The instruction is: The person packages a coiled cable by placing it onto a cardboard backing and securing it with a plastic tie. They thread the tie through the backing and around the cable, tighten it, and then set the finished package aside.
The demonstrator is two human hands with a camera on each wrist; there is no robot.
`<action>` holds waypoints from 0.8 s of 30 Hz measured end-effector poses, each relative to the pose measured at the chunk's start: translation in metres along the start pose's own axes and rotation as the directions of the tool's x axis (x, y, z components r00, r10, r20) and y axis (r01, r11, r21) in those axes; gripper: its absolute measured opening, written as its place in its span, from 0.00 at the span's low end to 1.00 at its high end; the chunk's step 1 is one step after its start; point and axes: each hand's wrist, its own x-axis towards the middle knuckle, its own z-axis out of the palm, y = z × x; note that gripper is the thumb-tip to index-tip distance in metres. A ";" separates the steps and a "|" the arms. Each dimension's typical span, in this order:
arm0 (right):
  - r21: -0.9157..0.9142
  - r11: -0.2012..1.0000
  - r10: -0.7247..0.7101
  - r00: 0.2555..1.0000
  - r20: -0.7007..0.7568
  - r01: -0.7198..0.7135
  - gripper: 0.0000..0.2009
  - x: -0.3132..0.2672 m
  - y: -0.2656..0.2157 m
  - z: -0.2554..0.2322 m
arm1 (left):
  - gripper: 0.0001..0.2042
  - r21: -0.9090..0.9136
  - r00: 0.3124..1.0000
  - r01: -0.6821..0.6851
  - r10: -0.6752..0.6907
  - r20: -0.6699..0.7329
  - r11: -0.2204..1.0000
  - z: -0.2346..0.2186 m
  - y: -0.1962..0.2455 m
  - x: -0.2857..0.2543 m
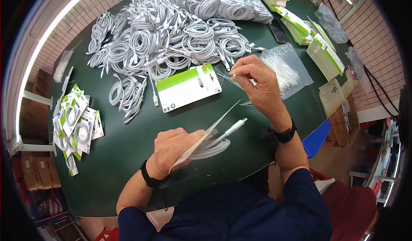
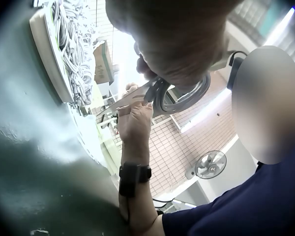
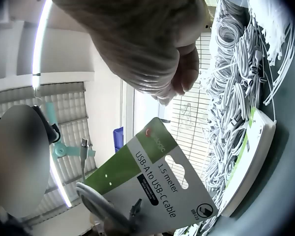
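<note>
The left hand (image 1: pixel 171 149) grips a printed card (image 3: pixel 157 182) together with a coiled grey-white cable (image 1: pixel 210 150). The card is tilted nearly edge-on in the head view, and the cable's plug points up and right. Above and to the right, the right hand (image 1: pixel 262 86) pinches a small whitish thing, apparently the end of a cable tie (image 1: pixel 233 75), between thumb and fingertips. It is apart from the card. Thin ties lie on the table beneath that hand. Beside it is a clear bag of white ties (image 1: pixel 283 71). A stack of cards (image 1: pixel 189 88) lies beyond the hands.
Coiled cables (image 1: pixel 171 35) are heaped across the back of the green table (image 1: pixel 124 159). Cards with cables (image 1: pixel 79 125) are piled at the left. More cards (image 1: pixel 324 56) stand in stacks at the right, near a dark phone (image 1: pixel 279 31). A blue bin (image 1: pixel 316 139) is below the right edge.
</note>
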 end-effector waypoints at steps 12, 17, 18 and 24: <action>0.516 0.856 -0.067 0.981 0.185 -0.039 0.06 -0.016 -0.046 0.012 | 0.23 0.022 0.947 -0.203 0.190 0.258 0.979 0.003 0.022 -0.002; 0.501 0.865 -0.173 0.960 0.222 0.039 0.07 -0.016 -0.045 0.011 | 0.24 0.004 0.944 -0.196 0.188 0.272 0.981 0.000 0.024 -0.002; 0.516 0.856 -0.178 0.959 0.218 0.042 0.07 -0.017 -0.045 0.011 | 0.24 0.006 0.945 -0.196 0.187 0.268 0.981 0.001 0.024 -0.002; 0.499 0.864 -0.217 0.945 0.244 0.070 0.07 -0.015 -0.045 0.012 | 0.25 -0.001 0.947 -0.191 0.185 0.262 0.982 0.003 0.023 -0.002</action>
